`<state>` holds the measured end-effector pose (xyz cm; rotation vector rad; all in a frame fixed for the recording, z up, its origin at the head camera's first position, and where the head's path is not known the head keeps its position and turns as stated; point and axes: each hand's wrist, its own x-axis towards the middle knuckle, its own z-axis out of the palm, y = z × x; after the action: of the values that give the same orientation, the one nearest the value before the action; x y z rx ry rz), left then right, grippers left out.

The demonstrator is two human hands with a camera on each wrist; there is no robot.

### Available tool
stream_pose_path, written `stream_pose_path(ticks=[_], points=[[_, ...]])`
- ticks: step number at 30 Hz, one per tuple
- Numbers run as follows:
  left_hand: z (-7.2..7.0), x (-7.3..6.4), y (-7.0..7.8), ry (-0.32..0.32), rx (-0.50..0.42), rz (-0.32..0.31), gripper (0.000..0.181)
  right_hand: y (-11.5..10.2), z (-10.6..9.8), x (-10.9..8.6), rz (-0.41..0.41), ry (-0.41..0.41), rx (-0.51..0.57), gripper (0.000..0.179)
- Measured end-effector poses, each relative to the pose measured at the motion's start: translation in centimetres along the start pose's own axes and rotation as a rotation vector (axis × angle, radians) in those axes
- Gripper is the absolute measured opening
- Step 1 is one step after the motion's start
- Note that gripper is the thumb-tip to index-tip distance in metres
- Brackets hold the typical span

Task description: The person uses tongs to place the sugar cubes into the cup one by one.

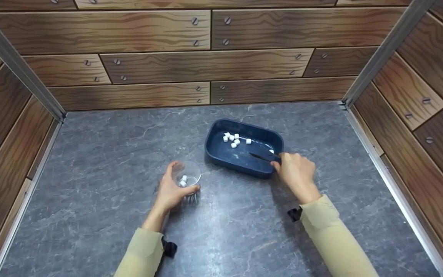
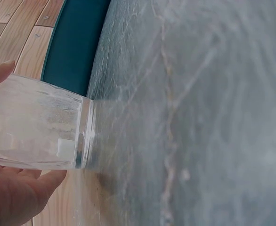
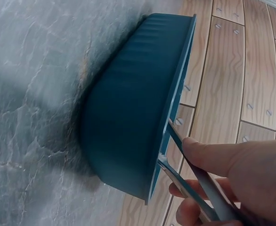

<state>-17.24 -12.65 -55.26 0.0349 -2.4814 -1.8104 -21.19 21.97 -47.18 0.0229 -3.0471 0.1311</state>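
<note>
My left hand [image 1: 169, 192] grips a clear cup [image 1: 187, 169], thumb on one side and fingers on the other. A few small white cubes [image 1: 183, 181] lie at the bottom of this cup, which stands upright on the grey surface. With my right hand [image 1: 297, 173] I hold metal tweezers [image 3: 199, 176] between thumb and fingers, their two arms spread apart. The tips reach over the rim into a dark blue rectangular tub [image 1: 221, 159]. Several white cubes [image 1: 232, 138] are grouped at its far left, and another cube [image 1: 271, 151] is beside the tweezers near the right wall.
A grey marbled surface [image 1: 102, 184] spreads under everything. Wood-patterned panels [image 1: 156, 67] wall in the back and both sides, with metal strips [image 1: 394, 196] along the edges. The tub stands just right of the cup, with a narrow gap between them.
</note>
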Motion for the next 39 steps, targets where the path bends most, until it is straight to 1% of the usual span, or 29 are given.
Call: stream_pose_path(ticks=[3,9,14,19,21,27,29,35,39], points=[[0.0,0.0,0.0,0.001,0.002,0.001,0.098,0.1,0.1,0.1,0.015,-0.009,0.0,0.037],[0.0,0.0,0.1,-0.003,0.002,-0.023,0.099,0.1,0.2,0.2,0.019,-0.033,0.008,0.034],[0.0,0.0,0.2,-0.006,-0.011,-0.018,0.096,-0.2,0.1,0.0,0.012,-0.067,0.031,0.029],[0.0,0.1,0.1,-0.012,-0.017,-0.012,0.093,-0.6,0.1,-0.1,0.02,-0.081,0.04,0.029],[0.0,0.0,0.1,-0.013,-0.014,-0.011,0.093,-0.8,0.0,-0.1,0.027,-0.082,0.037,0.03],[0.0,-0.1,0.1,-0.01,-0.006,-0.022,0.094,-1.3,-0.4,0.1,0.073,-0.128,0.034,0.032],[0.0,0.0,0.1,-0.009,-0.005,-0.023,0.094,-1.4,-0.4,0.2,0.083,-0.124,0.035,0.032],[0.0,0.1,0.1,-0.007,-0.005,-0.019,0.095,-1.7,-0.5,0.2,0.086,-0.079,0.049,0.031],[0.0,0.1,0.0,-0.005,-0.005,-0.023,0.094,-1.8,-0.5,0.3,0.092,-0.084,0.048,0.029]])
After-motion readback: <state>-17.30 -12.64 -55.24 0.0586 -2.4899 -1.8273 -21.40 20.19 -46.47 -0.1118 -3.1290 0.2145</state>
